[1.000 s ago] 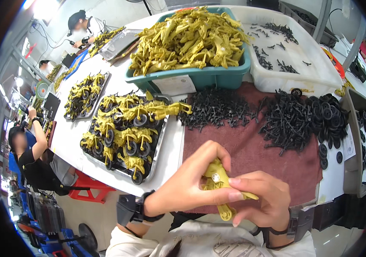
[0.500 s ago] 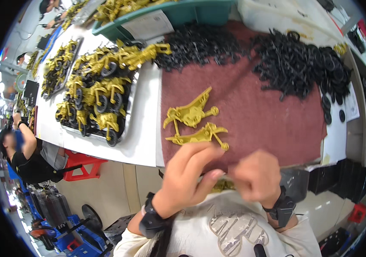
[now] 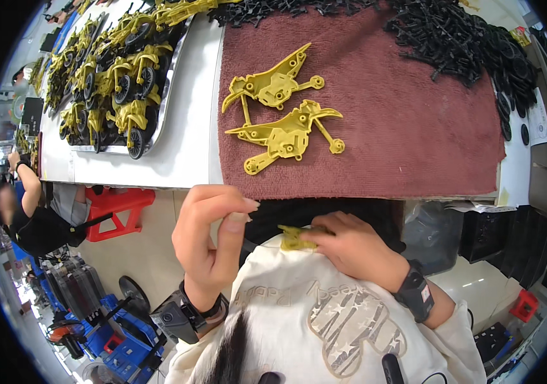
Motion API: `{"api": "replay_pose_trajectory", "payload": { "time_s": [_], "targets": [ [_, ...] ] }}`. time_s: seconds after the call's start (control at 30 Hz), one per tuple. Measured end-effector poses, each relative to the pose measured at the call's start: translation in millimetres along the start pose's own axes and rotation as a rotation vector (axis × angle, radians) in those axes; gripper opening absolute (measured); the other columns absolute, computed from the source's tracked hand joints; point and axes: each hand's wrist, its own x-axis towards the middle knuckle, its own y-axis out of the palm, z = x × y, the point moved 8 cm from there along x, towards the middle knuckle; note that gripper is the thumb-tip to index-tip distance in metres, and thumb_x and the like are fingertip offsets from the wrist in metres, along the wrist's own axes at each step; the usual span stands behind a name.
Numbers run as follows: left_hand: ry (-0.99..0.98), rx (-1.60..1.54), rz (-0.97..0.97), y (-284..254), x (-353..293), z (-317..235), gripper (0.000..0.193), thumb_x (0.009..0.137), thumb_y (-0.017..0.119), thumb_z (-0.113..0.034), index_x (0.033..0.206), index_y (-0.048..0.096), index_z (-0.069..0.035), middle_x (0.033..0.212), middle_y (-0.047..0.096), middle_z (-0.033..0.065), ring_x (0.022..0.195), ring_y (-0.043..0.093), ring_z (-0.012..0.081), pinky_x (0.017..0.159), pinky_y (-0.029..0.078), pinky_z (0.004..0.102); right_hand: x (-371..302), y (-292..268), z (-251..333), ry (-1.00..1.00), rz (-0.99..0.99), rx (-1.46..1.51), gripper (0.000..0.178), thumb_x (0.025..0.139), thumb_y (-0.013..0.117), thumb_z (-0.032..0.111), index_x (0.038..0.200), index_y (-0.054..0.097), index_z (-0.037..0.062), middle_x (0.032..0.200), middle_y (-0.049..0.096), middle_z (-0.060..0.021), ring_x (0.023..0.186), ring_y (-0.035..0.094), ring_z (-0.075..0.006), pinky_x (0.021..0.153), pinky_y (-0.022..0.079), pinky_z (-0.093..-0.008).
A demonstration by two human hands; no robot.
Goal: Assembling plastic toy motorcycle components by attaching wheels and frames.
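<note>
At my lap, my right hand (image 3: 360,253) has its fingers closed on a yellow plastic toy part (image 3: 294,239), most of which the hand and shirt folds hide. My left hand (image 3: 209,237) is raised just off the table's front edge, thumb and index finger pinched together; anything between the tips is too small to make out. Beyond it, two yellow toy motorcycle body halves lie on the brown-red cloth (image 3: 408,141): an upper half (image 3: 276,86) and a lower half (image 3: 289,137), hollow sides up.
At the left, a metal tray (image 3: 166,109) holds several yellow toy motorcycles (image 3: 123,80) with black wheels. Small black parts (image 3: 436,38) are heaped at the back right, beside black wheels (image 3: 513,70). A red stool (image 3: 116,211) and a seated person (image 3: 27,205) are on the left.
My view has tipped down, so the cloth sits higher. My hands have moved apart, the left one leftward, the right one down to the lap. More of the lower body half shows.
</note>
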Motion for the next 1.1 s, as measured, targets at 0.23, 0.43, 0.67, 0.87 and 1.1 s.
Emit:
{"api": "replay_pose_trajectory", "payload": {
  "time_s": [0.23, 0.43, 0.67, 0.87, 1.1],
  "targets": [
    [-0.272, -0.042, 0.358, 16, -10, 10, 0.021, 0.084, 0.065, -0.004, 0.104, 0.061, 0.004, 0.092, 0.066, 0.0133, 0.082, 0.064, 0.0214, 0.071, 0.05, 0.0294, -5, -37, 1, 0.091, -0.116, 0.117, 0.039, 0.076, 0.065, 0.007, 0.114, 0.063, 0.0079, 0.105, 0.062, -0.0077, 0.092, 0.06, -0.0275, 0.08, 0.05, -0.0366],
    [-0.322, -0.623, 0.443, 66, -14, -2, 0.091, 0.072, 0.081, -0.042, 0.136, 0.033, 0.001, 0.125, 0.047, 0.0174, 0.113, 0.053, 0.0269, 0.099, 0.04, 0.0384, -15, -104, 50, -0.165, -0.654, 0.036, 0.052, 0.064, 0.072, 0.003, 0.114, 0.062, 0.0124, 0.107, 0.058, -0.0115, 0.089, 0.059, -0.0272, 0.072, 0.05, -0.0357],
    [-0.172, -0.552, 0.384, 66, 10, -11, 0.056, 0.074, 0.078, -0.023, 0.114, 0.046, -0.001, 0.11, 0.052, 0.0164, 0.099, 0.056, 0.0264, 0.083, 0.047, 0.0361, -3, -136, 51, -0.166, -0.494, 0.516, 0.06, 0.07, 0.081, 0.029, 0.121, 0.056, 0.0101, 0.102, 0.058, -0.0093, 0.086, 0.058, -0.0257, 0.075, 0.046, -0.0363],
    [0.111, 0.018, 0.612, 80, 18, -33, 0.047, 0.067, 0.082, -0.028, 0.096, 0.056, -0.002, 0.078, 0.057, 0.0092, 0.066, 0.062, 0.0253, 0.056, 0.049, 0.0331, 11, -141, 60, -0.171, -0.355, 0.307, 0.045, 0.063, 0.087, 0.03, 0.095, 0.072, 0.003, 0.069, 0.062, -0.0059, 0.056, 0.059, -0.0201, 0.052, 0.046, -0.0273],
    [0.131, -0.006, 0.659, 76, 31, -34, 0.044, 0.066, 0.083, -0.03, 0.09, 0.058, -0.002, 0.065, 0.056, 0.0054, 0.052, 0.06, 0.0235, 0.046, 0.046, 0.0333, 13, -149, 50, -0.166, -0.378, 0.452, 0.037, 0.064, 0.086, 0.026, 0.089, 0.073, 0.001, 0.07, 0.067, -0.0091, 0.057, 0.064, -0.0187, 0.05, 0.048, -0.0264]
  ]
}}
